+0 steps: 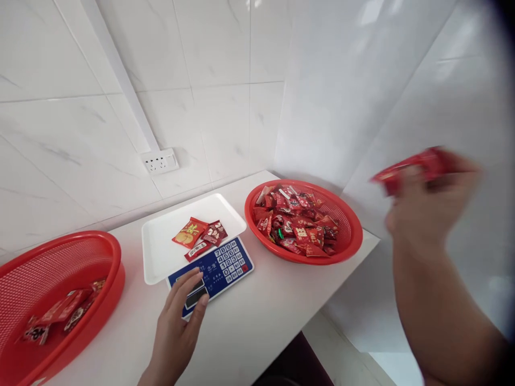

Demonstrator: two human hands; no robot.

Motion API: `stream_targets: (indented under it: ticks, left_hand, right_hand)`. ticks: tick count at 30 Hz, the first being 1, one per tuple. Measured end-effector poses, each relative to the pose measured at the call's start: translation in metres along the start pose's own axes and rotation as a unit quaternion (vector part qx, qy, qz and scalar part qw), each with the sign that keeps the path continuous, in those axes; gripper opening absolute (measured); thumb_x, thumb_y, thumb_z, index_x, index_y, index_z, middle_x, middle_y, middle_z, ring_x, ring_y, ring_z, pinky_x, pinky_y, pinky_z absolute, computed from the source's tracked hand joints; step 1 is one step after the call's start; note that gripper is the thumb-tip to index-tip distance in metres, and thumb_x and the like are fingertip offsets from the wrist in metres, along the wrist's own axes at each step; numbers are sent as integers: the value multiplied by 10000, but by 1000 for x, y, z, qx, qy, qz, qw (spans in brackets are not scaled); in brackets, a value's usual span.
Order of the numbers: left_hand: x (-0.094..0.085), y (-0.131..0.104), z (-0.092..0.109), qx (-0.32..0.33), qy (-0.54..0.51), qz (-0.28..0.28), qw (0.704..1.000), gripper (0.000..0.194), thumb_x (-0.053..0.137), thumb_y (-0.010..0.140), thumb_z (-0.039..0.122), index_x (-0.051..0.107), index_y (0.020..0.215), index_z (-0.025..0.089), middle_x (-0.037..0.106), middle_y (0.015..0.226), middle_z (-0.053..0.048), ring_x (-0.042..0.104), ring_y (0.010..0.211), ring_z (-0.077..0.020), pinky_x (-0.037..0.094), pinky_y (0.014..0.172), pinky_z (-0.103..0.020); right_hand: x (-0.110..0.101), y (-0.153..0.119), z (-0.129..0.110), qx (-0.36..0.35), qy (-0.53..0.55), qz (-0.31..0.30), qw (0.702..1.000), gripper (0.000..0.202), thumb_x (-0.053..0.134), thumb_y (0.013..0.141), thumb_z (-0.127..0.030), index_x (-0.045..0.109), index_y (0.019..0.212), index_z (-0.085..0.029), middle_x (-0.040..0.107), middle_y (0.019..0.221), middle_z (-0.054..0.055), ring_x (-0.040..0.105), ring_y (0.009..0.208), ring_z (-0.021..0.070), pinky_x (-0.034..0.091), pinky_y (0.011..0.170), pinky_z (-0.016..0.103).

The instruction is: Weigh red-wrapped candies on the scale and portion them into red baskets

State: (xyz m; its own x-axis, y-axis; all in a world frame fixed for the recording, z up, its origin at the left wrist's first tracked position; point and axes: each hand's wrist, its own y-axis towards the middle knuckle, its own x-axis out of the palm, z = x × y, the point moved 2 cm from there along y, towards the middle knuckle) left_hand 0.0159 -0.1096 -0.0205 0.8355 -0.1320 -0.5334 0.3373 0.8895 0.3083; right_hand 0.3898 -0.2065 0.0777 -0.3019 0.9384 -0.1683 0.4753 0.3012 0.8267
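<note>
High at the right, beyond the table's edge, my right hand [422,209] is closed on red snack packets [418,163], blurred by motion; how many I cannot tell. My left hand [181,316] has its fingers apart over the display end of a blue digital scale [237,281]; whether it touches the scale I cannot tell. On the scale's white tray [156,257] lie several wrapped snacks, among them a red packet [190,232] with a yellow picture and a dark red packet [215,233]. The red basket [354,225] nearest my right hand holds many small red packets [298,220].
A second red basket [115,262] stands at the left with several packets [64,311] in it. The white table [273,300] meets a tiled wall at the back, where a socket [160,161] is mounted. The table's edge runs diagonally at the right front.
</note>
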Motion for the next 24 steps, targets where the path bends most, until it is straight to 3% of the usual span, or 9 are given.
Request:
stream_targets:
  ticks: [1, 2, 4, 7, 10, 14, 20, 22, 24]
  left_hand:
    - [6, 0, 2, -11, -35, -33, 999, 340, 581, 797, 386, 606, 1110, 253, 584, 1223, -92, 561, 1112, -284, 573, 695, -332]
    - [14, 0, 7, -22, -86, -78, 993, 372, 594, 791, 393, 590, 1135, 251, 592, 1209, -99, 569, 1098, -279, 556, 770, -362]
    - [33, -4, 20, -39, -209, -187, 959, 479, 638, 763, 405, 538, 1204, 246, 601, 1188, -113, 584, 1059, -263, 517, 850, -386]
    - [58, -10, 38, -78, -329, -269, 902, 493, 642, 768, 418, 512, 1209, 238, 612, 1126, -108, 599, 933, -212, 514, 780, -335]
    - [64, -14, 42, -120, -332, -276, 894, 362, 597, 807, 416, 563, 1101, 208, 632, 926, -67, 577, 779, -162, 486, 696, -289]
    - [54, -15, 31, -156, -302, -283, 897, 394, 609, 787, 441, 562, 1106, 216, 624, 865, -48, 568, 768, -174, 468, 689, -295]
    - [45, -17, 16, -179, -306, -260, 898, 408, 591, 807, 433, 528, 1151, 222, 632, 935, -62, 575, 820, -174, 464, 717, -291]
    - [45, -15, 15, -178, -306, -262, 898, 409, 588, 811, 427, 523, 1155, 216, 629, 926, -62, 579, 827, -176, 463, 729, -293]
    - [46, -13, 16, -169, -303, -268, 899, 409, 587, 813, 422, 522, 1158, 213, 627, 926, -62, 577, 840, -179, 458, 744, -294]
  right_hand:
    - [8, -16, -15, 64, 24, -25, 997, 364, 488, 864, -355, 423, 1205, -243, 577, 1080, 93, 609, 911, 229, 498, 685, 363]
    - [22, -37, -33, 117, 65, -147, 980, 295, 607, 786, -324, 519, 1059, -256, 626, 931, 47, 633, 780, 205, 510, 615, 327]
    - [52, -86, -68, 184, 145, -379, 895, 224, 681, 708, -260, 586, 910, -247, 660, 841, 13, 640, 748, 190, 525, 648, 317]
    - [78, -134, -98, 225, 189, -474, 830, 186, 670, 723, -279, 606, 884, -211, 670, 795, 2, 617, 694, 156, 506, 638, 278]
    - [80, -136, -95, 208, 188, -489, 826, 166, 561, 817, -341, 616, 825, -185, 670, 743, 7, 601, 649, 135, 485, 604, 252]
    - [58, -95, -61, 211, 148, -430, 865, 246, 515, 842, -400, 636, 754, -205, 678, 727, 13, 621, 671, 150, 506, 630, 274]
    - [15, -30, 6, 296, 137, -126, 937, 351, 488, 827, -540, 534, 691, -221, 544, 592, -18, 540, 535, 125, 492, 546, 274]
    - [16, -23, 19, 293, 85, -165, 938, 343, 449, 852, -516, 561, 729, -215, 588, 634, 7, 577, 569, 145, 510, 577, 302]
    - [30, -22, 27, 261, 19, -302, 917, 281, 475, 850, -439, 632, 841, -207, 675, 805, 56, 643, 716, 190, 529, 686, 352]
